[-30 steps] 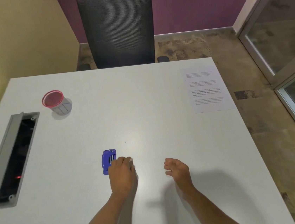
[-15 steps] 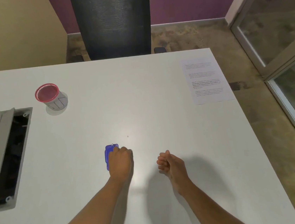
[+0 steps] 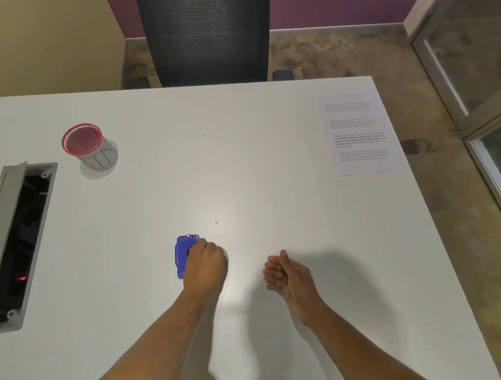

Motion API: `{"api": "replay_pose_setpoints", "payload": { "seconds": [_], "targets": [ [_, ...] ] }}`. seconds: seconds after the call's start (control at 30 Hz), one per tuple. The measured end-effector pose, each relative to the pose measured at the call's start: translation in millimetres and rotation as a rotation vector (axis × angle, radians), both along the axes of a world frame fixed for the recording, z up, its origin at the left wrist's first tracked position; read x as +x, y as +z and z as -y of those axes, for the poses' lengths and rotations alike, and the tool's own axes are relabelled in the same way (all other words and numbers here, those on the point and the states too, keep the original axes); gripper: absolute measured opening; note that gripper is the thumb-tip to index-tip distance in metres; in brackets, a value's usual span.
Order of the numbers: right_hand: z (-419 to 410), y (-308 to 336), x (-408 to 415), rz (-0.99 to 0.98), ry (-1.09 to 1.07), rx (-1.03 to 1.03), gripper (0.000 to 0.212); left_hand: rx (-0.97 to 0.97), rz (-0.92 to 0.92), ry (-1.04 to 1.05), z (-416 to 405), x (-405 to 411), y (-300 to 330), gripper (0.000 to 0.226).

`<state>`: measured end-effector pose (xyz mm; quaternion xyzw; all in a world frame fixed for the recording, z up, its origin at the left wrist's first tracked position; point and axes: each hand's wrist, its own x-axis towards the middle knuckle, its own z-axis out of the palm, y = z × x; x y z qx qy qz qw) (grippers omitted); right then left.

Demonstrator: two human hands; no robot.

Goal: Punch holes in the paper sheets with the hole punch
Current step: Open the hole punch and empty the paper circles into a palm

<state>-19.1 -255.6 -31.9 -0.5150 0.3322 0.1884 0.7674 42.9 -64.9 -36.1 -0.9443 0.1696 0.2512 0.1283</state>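
Observation:
A small blue hole punch (image 3: 183, 253) lies on the white table (image 3: 239, 159) near its middle front. My left hand (image 3: 204, 264) rests on the punch's right side, fingers curled over it, covering part of it. My right hand (image 3: 287, 274) hovers a little to the right, palm turned left, fingers loosely curled and holding nothing. A printed paper sheet (image 3: 358, 133) lies flat at the table's far right edge, well away from both hands.
A pink-rimmed mesh cup (image 3: 90, 147) stands at the back left. An open grey cable tray (image 3: 12, 245) is set into the table's left side. A black office chair (image 3: 206, 29) stands behind the far edge. A tiny speck (image 3: 216, 223) lies beyond the punch.
My left hand has stayed on the blue hole punch. My right hand has turned palm-left and its fingers have curled slightly. The head camera has shifted a little.

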Motion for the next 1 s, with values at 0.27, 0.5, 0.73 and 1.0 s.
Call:
{"api": "replay_pose_setpoints", "payload": {
  "seconds": [0.27, 0.5, 0.73, 1.0],
  "targets": [
    [2, -11, 3, -0.05, -0.001, 0.014, 0.057, -0.02, 0.237, -0.098, 1, -1, 2, 0.034],
    [-2, -20, 5, -0.104, -0.047, 0.092, 0.053, -0.417, 0.061, 0.295, 17, -7, 1, 0.017],
    [-10, -20, 6, -0.158, -0.096, 0.17, 0.047, -0.977, -0.027, 0.446, 48, -33, 12, 0.028],
    [-14, -15, 14, -0.134, -0.219, 0.406, 0.035, -1.017, 0.079, 0.285, 59, -35, 30, 0.025]
  ]
}}
